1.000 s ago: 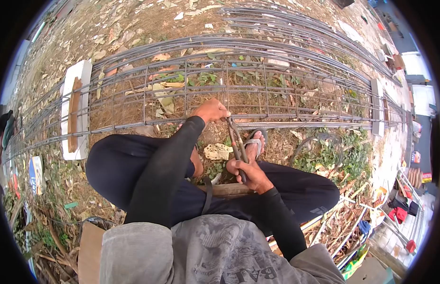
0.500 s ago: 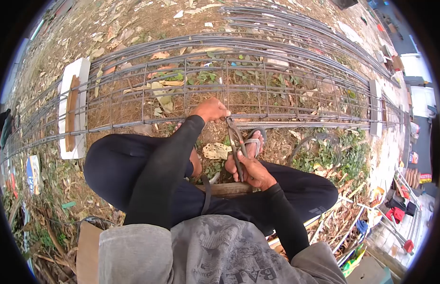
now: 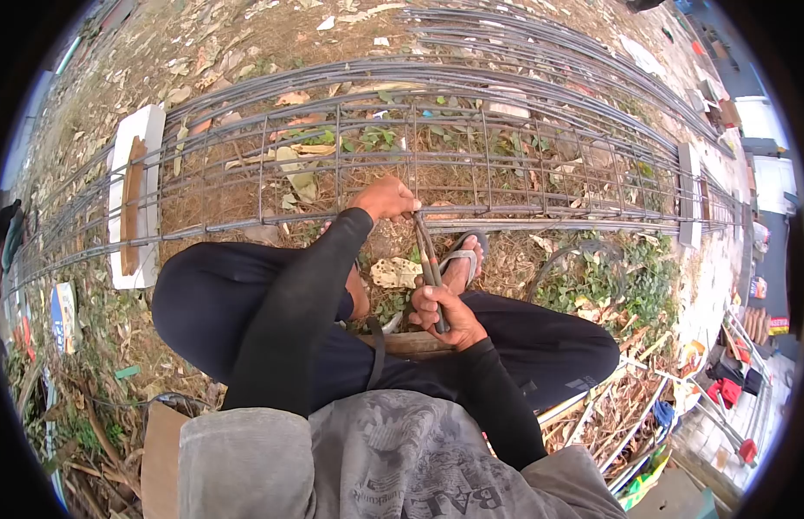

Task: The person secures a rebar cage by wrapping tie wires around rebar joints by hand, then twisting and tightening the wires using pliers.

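In the head view, my right hand is wrapped around the handles of a pair of long-handled pincers. Their jaws point away from me and meet the near edge of a rebar cage. Just left of the jaws, my left hand is closed at that same edge, its fingertips beside a stirrup joint. Whatever those fingers pinch is too small or too covered to make out. The cage is a long frame of parallel bars with square stirrups across it.
White blocks, one at the left and one at the right, stand under the cage. Loose steel rods lie beyond it. My sandalled foot is close to the pincers. Leaves and weeds litter the ground.
The pincers' handles have come together, and my right hand's fingers now wrap round both of them. My left hand has stayed almost in place at the bar.
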Demonstrator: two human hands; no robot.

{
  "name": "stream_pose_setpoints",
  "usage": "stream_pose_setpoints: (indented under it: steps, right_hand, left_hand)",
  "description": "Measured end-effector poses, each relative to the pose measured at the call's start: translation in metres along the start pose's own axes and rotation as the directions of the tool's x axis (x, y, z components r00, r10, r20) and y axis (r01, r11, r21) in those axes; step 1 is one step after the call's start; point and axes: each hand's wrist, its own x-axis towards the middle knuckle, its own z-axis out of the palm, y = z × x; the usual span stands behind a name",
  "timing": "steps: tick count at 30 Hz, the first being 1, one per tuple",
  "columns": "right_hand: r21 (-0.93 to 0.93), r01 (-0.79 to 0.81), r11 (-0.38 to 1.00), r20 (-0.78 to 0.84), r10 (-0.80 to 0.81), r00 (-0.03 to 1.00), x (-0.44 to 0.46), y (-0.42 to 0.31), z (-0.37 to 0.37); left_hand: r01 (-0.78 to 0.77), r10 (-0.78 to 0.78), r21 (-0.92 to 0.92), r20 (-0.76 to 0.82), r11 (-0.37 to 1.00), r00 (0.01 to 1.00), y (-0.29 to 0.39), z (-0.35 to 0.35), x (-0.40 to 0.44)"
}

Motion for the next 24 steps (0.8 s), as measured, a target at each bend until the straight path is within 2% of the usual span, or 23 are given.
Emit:
stream_pose_setpoints:
  steps: [1,2,3,4,5,6,7,8,11,12,13,14,15,17,19,22,24]
  right_hand:
    - [-0.142,0.029,0.99,-0.031,-0.033,0.999,-0.001,-0.005,-0.003]
    - [-0.368,0.086,0.926,-0.1,-0.132,0.986,-0.012,-0.017,0.009]
    - [-0.582,0.119,0.804,-0.144,-0.246,0.958,-0.022,-0.032,0.022]
    - [-0.909,0.067,0.412,-0.152,-0.476,0.866,-0.02,-0.036,0.011]
    - [-0.996,-0.01,0.089,-0.062,-0.603,0.795,-0.027,-0.038,0.015]
    - [-0.964,-0.123,-0.234,0.074,-0.684,0.726,-0.033,-0.041,0.019]
    - [-0.818,-0.257,-0.515,0.234,-0.706,0.668,-0.038,-0.044,0.025]
    - [-0.803,-0.284,-0.525,0.254,-0.732,0.632,-0.038,-0.043,0.032]
    - [-0.868,-0.333,-0.367,0.019,-0.696,0.718,-0.031,-0.031,0.041]
    - [-0.977,-0.207,-0.046,-0.15,-0.539,0.829,-0.021,-0.028,0.019]
    - [-0.928,-0.202,0.312,-0.309,-0.346,0.886,-0.011,-0.025,-0.003]
    - [-0.544,-0.134,0.828,-0.275,-0.025,0.961,-0.006,-0.013,-0.008]
    - [0.083,-0.197,0.977,-0.022,0.199,0.98,-0.006,-0.002,0.001]
    - [-0.177,-0.08,0.981,-0.147,0.054,0.988,-0.004,0.008,0.014]
    - [-0.399,-0.015,0.917,-0.235,-0.087,0.968,-0.007,0.002,0.011]
    - [-0.777,0.094,0.622,-0.152,-0.331,0.931,-0.029,-0.023,0.036]
    - [-0.688,0.002,0.726,-0.222,-0.213,0.951,-0.025,-0.03,0.028]
  left_hand:
    - [0.011,-0.011,-0.007,-0.004,1.0,1.0,-0.002,0.0,-0.002]
    - [0.015,-0.016,-0.013,-0.009,1.0,1.0,-0.004,0.002,0.001]
    - [0.014,-0.014,-0.02,-0.016,1.0,1.0,-0.003,0.001,0.004]
    - [0.008,-0.009,-0.035,-0.015,0.999,1.0,-0.004,0.002,0.005]
    - [0.003,-0.003,-0.052,-0.012,0.999,1.0,-0.004,0.002,0.003]
    - [-0.004,0.003,-0.067,-0.013,0.998,1.0,-0.003,0.002,0.002]
    - [0.002,-0.002,-0.057,-0.012,0.998,1.0,-0.002,0.002,0.002]
    - [0.008,-0.009,-0.045,-0.011,0.999,1.0,0.001,0.002,0.0]
    - [0.025,-0.026,-0.045,-0.024,0.999,0.999,0.003,0.0,-0.004]
    - [0.027,-0.029,-0.051,-0.025,0.998,0.999,0.003,0.001,-0.003]
    - [0.015,-0.016,-0.058,-0.019,0.998,1.0,0.0,0.002,0.0]
    - [-0.002,0.001,-0.062,-0.014,0.998,1.0,-0.005,0.003,0.005]
    - [-0.015,0.015,-0.065,-0.005,0.998,1.0,-0.004,0.003,0.004]
    - [-0.016,0.014,-0.024,-0.055,1.0,0.998,-0.003,0.003,-0.001]
    - [-0.009,0.006,-0.034,-0.076,0.999,0.997,0.0,0.003,0.0]
    - [0.014,-0.013,0.026,-0.039,1.0,0.999,0.001,0.001,-0.001]
    - [0.032,-0.031,0.057,-0.003,0.998,1.0,0.008,-0.001,-0.002]
